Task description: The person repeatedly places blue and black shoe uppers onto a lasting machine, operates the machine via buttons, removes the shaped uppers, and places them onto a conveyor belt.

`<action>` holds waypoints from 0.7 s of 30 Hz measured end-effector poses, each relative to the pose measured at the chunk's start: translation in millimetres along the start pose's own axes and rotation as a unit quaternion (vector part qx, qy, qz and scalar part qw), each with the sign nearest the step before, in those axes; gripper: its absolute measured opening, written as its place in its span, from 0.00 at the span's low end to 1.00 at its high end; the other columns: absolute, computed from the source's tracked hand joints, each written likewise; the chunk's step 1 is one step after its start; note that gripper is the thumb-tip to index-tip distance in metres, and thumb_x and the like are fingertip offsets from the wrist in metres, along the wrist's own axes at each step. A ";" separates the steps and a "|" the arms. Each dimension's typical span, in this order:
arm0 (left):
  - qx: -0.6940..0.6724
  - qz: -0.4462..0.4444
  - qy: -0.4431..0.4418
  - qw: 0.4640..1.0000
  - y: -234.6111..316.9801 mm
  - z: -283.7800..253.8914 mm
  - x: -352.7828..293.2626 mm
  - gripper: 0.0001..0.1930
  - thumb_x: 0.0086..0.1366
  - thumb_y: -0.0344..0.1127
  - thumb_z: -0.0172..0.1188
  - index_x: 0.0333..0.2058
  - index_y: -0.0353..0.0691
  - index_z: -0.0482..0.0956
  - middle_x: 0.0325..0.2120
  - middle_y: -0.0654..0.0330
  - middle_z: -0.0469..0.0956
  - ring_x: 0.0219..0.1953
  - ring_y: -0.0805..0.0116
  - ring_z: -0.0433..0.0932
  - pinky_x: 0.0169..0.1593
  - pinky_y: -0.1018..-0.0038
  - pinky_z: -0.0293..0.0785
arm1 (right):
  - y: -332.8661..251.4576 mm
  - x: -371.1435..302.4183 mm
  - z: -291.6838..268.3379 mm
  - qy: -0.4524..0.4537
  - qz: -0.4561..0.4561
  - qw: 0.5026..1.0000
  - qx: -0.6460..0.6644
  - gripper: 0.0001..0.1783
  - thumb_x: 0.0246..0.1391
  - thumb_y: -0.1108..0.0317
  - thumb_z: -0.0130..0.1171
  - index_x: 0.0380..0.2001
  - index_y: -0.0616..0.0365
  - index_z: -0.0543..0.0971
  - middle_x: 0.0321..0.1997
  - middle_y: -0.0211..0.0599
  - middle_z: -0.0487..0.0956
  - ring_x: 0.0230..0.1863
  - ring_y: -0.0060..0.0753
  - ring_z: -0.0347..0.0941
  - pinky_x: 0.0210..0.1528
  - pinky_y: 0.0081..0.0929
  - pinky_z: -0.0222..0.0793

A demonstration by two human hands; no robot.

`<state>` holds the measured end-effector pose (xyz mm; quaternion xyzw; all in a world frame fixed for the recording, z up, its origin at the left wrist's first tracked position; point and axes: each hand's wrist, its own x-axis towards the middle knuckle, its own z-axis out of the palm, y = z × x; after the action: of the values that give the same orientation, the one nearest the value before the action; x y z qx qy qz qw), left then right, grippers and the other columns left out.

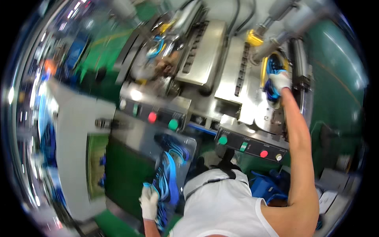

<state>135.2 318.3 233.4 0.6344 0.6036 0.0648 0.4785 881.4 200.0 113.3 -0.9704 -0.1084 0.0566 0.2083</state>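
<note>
My right hand point(280, 80), in a white knit glove, reaches far forward to the right station of a metal machine. Its fingers are closed on a blue and black shoe point(271, 91), which sits against a yellow-edged part under the machine's arm. Low on the left, my left hand point(149, 202), also gloved, is closed at the light-blue edge of a shoe piece beside a row of blue shoes point(170, 179). The row lies partly on a clear plastic tray point(191, 147). Motion blur hides the finer detail of both grips.
The machine's left station point(160, 65) holds more blue material, blurred. Two button panels, one on the left point(152, 114) and one on the right point(252, 147), face me. A grey machine body point(77, 146) stands left; a blue bin point(266, 187) sits low at right.
</note>
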 end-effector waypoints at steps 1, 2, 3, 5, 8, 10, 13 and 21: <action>0.022 -0.074 0.055 0.996 -0.3 -2.2 -8.8 0.33 0.68 0.33 0.59 0.68 0.30 0.59 0.63 0.50 0.69 0.64 0.61 0.69 0.67 0.66 0.63 | -25.4 -16.4 -20.4 -0.042 -0.030 0.999 0.008 0.27 0.41 0.46 0.64 0.32 0.63 0.85 0.40 0.60 0.83 0.44 0.56 0.83 0.44 0.48 0.74; -0.121 -0.005 0.132 0.984 -60.1 3.6 -0.8 0.34 0.69 0.40 0.60 0.68 0.30 0.61 0.64 0.51 0.70 0.64 0.62 0.70 0.67 0.67 0.63 | 2.2 -7.8 -2.3 0.063 -0.098 0.993 -0.022 0.26 0.44 0.48 0.68 0.24 0.65 0.81 0.25 0.47 0.81 0.27 0.42 0.78 0.35 0.44 0.70; -0.132 0.031 0.176 0.975 -84.4 15.1 25.3 0.32 0.72 0.39 0.58 0.69 0.33 0.60 0.63 0.52 0.70 0.63 0.60 0.71 0.67 0.66 0.62 | 25.5 18.7 9.8 0.017 -0.055 0.994 0.096 0.21 0.45 0.53 0.70 0.20 0.63 0.78 0.21 0.39 0.78 0.23 0.31 0.73 0.30 0.40 0.69; 0.008 0.041 0.239 0.970 -136.4 22.1 70.4 0.32 0.70 0.41 0.59 0.68 0.37 0.62 0.62 0.48 0.71 0.62 0.54 0.72 0.66 0.63 0.64 | 37.8 18.7 6.3 -0.041 -0.044 0.990 0.127 0.18 0.46 0.57 0.73 0.23 0.61 0.80 0.24 0.31 0.78 0.24 0.28 0.71 0.30 0.38 0.68; -0.055 -0.045 0.163 0.984 -101.7 71.5 139.7 0.37 0.67 0.45 0.60 0.70 0.43 0.57 0.63 0.41 0.68 0.63 0.42 0.71 0.66 0.58 0.66 | 76.8 44.4 -31.0 -0.023 -0.066 0.994 0.087 0.27 0.49 0.51 0.73 0.42 0.63 0.85 0.39 0.35 0.82 0.37 0.31 0.73 0.45 0.35 0.72; -0.016 -0.030 0.167 0.985 -138.7 118.8 169.1 0.41 0.67 0.46 0.59 0.71 0.38 0.51 0.65 0.38 0.64 0.64 0.40 0.69 0.66 0.57 0.65 | 58.6 17.7 -38.1 0.019 -0.126 0.992 0.021 0.37 0.50 0.44 0.73 0.51 0.66 0.80 0.46 0.41 0.83 0.45 0.37 0.78 0.51 0.36 0.72; -0.017 -0.061 0.200 0.978 -157.1 148.2 160.5 0.47 0.68 0.49 0.58 0.72 0.29 0.41 0.67 0.34 0.59 0.66 0.38 0.66 0.69 0.54 0.61 | -80.0 -188.6 -15.1 0.116 -0.262 0.955 0.074 0.40 0.61 0.53 0.65 0.68 0.67 0.65 0.64 0.56 0.74 0.63 0.52 0.72 0.66 0.39 0.66; -0.047 0.121 -0.052 0.990 -187.0 81.0 178.6 0.43 0.70 0.55 0.54 0.72 0.32 0.49 0.70 0.38 0.55 0.73 0.42 0.56 0.73 0.53 0.53 | -89.0 -382.4 169.8 -0.045 -0.262 0.828 -0.494 0.60 0.46 0.45 0.69 0.75 0.60 0.52 0.80 0.59 0.47 0.81 0.56 0.39 0.79 0.48 0.35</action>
<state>104.0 388.5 -26.5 0.6819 0.4934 0.1176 0.5270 467.5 256.3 21.2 -0.8753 -0.3815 -0.0180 -0.2965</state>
